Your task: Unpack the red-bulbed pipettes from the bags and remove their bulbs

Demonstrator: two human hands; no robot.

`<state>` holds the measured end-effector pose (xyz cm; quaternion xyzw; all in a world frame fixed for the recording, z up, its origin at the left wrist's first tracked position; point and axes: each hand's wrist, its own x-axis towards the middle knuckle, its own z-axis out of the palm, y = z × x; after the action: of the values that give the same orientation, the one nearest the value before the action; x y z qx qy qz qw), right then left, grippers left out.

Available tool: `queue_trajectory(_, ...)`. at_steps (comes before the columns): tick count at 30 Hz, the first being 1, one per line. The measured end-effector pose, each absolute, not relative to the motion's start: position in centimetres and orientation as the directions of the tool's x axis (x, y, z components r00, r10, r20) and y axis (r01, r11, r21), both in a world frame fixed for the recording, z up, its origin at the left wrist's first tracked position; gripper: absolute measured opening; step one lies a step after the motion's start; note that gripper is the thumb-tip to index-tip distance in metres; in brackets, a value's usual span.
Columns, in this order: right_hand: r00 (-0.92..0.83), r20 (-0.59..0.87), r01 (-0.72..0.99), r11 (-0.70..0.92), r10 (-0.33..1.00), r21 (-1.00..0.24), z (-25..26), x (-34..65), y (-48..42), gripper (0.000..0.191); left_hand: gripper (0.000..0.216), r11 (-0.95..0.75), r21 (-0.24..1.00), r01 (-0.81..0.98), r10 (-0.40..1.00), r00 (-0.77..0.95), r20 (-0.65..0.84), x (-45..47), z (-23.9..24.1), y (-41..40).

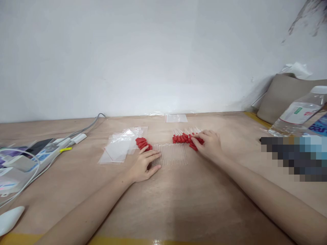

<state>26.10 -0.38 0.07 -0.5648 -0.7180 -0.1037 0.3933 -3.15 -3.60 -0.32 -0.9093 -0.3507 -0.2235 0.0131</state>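
Observation:
A row of thin clear tubes (171,154) lies side by side on the table. My left hand (145,165) rests at the row's left end, fingers stretched and apart, with nothing gripped. Just beyond its fingertips is a pile of loose red rubber bulbs (141,142). Behind the tubes, droppers with red bulbs (181,137) lie in a bunch, their clear tips pointing toward the wall. My right hand (208,142) is at the right side of this bunch, thumb and fingers closed on a red bulb. The hand partly hides what it pinches.
Clear zip bags (116,148) overlap left of the bulbs; another bag (176,118) lies near the wall. A power strip (42,156) with cables and a white mouse (10,219) are at left. At right stand a water bottle (298,112) and a grey-brown container (277,95).

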Motion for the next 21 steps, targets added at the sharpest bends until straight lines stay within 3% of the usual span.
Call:
queue_trajectory(8,0.023,0.369,0.971,0.066,0.929,-0.228,3.2,23.0,4.6,0.033,0.038,-0.753,0.104,0.650,0.610,0.629,0.482,-3.0,0.1,-3.9)
queue_trajectory(11,0.056,0.276,0.979,0.002,0.960,-0.205,3.1,22.1,5.3,0.029,0.034,-0.748,0.085,0.658,0.608,0.629,0.484,-3.0,0.3,-3.9)
queue_trajectory(17,0.103,0.271,0.973,-0.041,0.957,-0.226,3.1,21.6,5.2,0.021,0.027,-0.728,0.053,0.684,0.598,0.595,0.537,-3.0,0.5,-3.8)
queue_trajectory(21,0.117,0.367,0.948,0.006,0.923,-0.317,3.9,22.1,3.9,0.025,0.029,-0.698,0.067,0.713,0.600,0.531,0.599,-3.0,0.5,-3.9)
